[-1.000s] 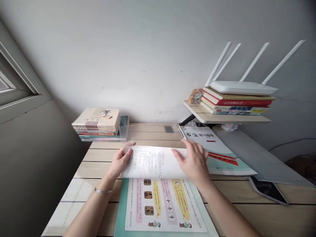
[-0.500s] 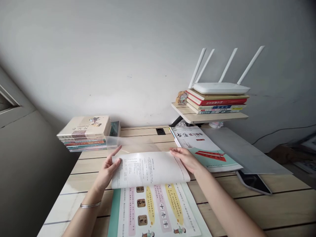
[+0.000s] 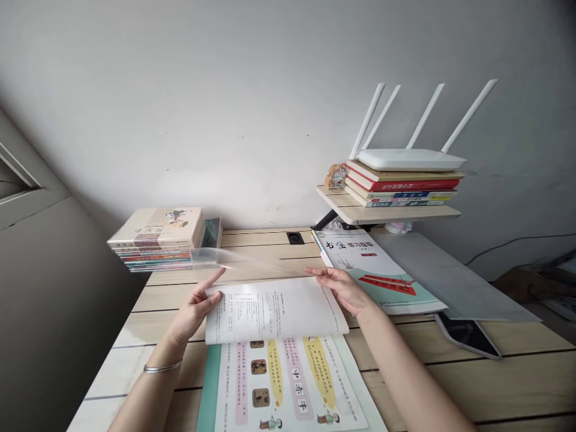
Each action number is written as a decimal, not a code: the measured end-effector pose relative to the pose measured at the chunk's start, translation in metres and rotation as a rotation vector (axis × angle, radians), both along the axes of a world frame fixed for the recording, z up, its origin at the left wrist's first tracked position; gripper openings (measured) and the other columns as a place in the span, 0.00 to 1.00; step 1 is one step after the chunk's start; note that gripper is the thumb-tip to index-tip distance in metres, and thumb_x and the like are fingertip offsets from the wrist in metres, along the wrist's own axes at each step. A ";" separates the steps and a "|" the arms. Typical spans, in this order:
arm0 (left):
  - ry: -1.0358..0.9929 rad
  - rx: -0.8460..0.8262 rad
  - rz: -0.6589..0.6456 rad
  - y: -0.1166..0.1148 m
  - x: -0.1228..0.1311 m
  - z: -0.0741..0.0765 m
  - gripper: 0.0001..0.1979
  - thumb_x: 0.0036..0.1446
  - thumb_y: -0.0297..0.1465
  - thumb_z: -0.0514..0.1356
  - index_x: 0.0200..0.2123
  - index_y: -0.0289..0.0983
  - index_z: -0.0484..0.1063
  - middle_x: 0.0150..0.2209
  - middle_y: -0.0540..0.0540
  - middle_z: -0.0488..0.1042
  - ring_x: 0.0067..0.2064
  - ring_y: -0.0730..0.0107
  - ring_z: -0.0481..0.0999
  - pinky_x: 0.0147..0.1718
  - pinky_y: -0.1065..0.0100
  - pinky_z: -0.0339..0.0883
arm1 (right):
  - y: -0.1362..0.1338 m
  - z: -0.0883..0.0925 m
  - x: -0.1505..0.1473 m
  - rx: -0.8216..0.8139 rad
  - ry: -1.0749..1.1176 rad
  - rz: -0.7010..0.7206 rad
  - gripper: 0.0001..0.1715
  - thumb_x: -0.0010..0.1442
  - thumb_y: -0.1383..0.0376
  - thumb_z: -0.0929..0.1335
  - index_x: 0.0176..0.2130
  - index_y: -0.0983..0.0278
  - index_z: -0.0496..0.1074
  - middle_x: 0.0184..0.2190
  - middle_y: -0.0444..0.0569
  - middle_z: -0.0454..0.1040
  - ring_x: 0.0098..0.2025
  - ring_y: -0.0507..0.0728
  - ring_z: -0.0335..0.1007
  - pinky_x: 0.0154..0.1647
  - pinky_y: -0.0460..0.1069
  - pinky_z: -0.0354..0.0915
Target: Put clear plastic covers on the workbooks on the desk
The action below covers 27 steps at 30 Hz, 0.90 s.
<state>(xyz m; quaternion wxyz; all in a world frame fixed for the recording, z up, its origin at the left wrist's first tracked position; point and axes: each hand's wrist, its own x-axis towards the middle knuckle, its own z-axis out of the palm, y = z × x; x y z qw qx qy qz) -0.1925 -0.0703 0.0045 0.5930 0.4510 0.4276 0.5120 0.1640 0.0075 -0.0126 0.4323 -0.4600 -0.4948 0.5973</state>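
An open workbook [image 3: 283, 384] lies on the wooden desk [image 3: 517, 384] in front of me, showing a page with coloured ovals and small pictures. Its cover page [image 3: 274, 309], printed with small text, is folded up towards the wall. My left hand [image 3: 198, 306] grips the left edge of that page, with a finger also lifting a clear plastic sheet [image 3: 225, 259] behind it. My right hand [image 3: 344, 288] holds the page's right upper corner, palm up, fingers curled around it. A thin bangle circles my left wrist.
A stack of books [image 3: 157, 240] sits at the desk's back left. A green and white exercise book [image 3: 378, 273] lies right of my hands, beside a grey laptop [image 3: 450, 279] and a dark phone [image 3: 468, 336]. A small shelf [image 3: 387, 213] carries books and a white router [image 3: 411, 159].
The folded page has been lifted a little and a clear plastic sheet has come up behind it. My right hand has moved from flat on the page to its far right corner.
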 end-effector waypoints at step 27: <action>0.164 0.132 0.337 0.009 0.013 -0.002 0.32 0.47 0.38 0.67 0.56 0.39 0.66 0.26 0.53 0.68 0.26 0.74 0.68 0.27 0.72 0.64 | -0.004 -0.003 -0.015 0.404 0.091 -0.370 0.28 0.43 0.55 0.76 0.42 0.59 0.67 0.30 0.47 0.78 0.34 0.56 0.73 0.34 0.50 0.66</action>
